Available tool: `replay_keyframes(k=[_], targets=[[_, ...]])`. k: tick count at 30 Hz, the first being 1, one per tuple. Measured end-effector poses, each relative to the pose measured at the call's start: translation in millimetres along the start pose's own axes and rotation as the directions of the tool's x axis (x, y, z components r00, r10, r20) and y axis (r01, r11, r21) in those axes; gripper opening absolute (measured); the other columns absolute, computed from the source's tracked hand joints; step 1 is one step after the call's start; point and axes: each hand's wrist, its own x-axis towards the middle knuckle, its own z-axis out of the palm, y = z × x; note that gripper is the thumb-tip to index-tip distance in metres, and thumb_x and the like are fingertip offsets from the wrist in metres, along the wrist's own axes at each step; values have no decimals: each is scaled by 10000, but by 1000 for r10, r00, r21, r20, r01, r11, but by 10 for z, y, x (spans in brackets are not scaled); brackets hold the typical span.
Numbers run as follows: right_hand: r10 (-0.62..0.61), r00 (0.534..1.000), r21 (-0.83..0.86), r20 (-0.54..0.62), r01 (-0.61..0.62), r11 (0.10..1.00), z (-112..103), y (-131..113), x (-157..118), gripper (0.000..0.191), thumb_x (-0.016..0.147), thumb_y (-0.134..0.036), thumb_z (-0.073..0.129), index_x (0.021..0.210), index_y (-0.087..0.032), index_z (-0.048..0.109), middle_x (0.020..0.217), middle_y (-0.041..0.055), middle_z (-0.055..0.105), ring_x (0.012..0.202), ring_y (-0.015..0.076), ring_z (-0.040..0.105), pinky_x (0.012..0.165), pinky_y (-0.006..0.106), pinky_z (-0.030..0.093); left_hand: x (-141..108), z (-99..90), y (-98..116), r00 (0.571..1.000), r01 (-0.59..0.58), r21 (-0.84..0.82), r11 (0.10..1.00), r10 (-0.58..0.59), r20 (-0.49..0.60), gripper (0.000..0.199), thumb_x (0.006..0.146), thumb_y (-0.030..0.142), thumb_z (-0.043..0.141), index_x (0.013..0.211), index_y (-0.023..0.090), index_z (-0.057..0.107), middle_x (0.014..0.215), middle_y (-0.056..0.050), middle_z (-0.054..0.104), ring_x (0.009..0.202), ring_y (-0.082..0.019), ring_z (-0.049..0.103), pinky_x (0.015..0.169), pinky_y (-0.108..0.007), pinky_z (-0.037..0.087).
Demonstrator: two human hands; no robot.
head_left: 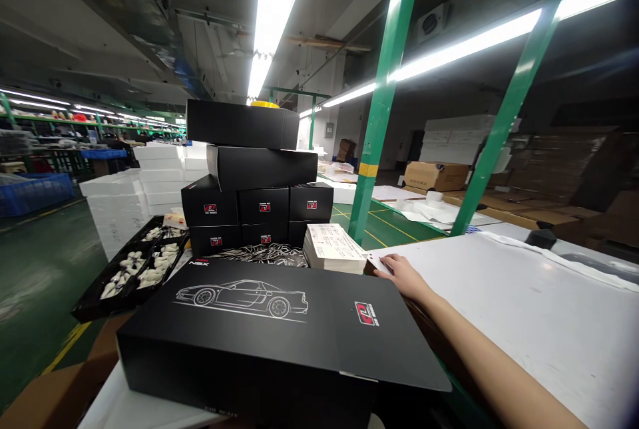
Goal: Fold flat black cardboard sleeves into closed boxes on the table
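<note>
A large black box (259, 322) with a white line drawing of a car and a red-and-white logo lies flat in front of me. Past its far right corner, my right hand (403, 276) reaches in from the right. Its fingers are closed at the edge of a small white card (375, 261) with dark spots, which seems pinched between thumb and fingers. Beside that card stands a thick stack of printed sheets (335, 248). My left hand does not show; a small pale patch at the bottom edge is too little to identify.
Black boxes (263, 208) with logos are piled behind, larger ones on top. A black tray (137, 268) of white wrapped pieces sits at left, near white foam boxes (160, 176). A green post (382, 96) rises beside the white table (539, 322) at right.
</note>
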Motion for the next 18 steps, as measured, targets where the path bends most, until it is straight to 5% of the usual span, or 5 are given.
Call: replay_keyframes(k=[10, 18], targets=[[10, 1000, -18, 17, -9, 1000, -17, -28, -13, 408, 960, -526, 568, 1144, -215, 756, 1339, 169, 686, 1306, 336, 607, 1078, 420, 512, 42, 71, -184, 999, -38, -18, 999, 38, -13, 511, 795, 495, 380, 934, 298, 831, 1088, 159, 819, 1205, -326, 702, 947, -432, 527], [14, 1000, -9, 21, -14, 1000, -21, -29, -7, 434, 962, -524, 557, 1180, -201, 749, 1368, 181, 676, 1332, 350, 593, 1085, 437, 511, 172, -16, -421, 982, -104, -84, 991, 116, 152, 454, 802, 495, 495, 1070, 332, 823, 1134, 150, 814, 1296, -362, 635, 1004, -458, 512]])
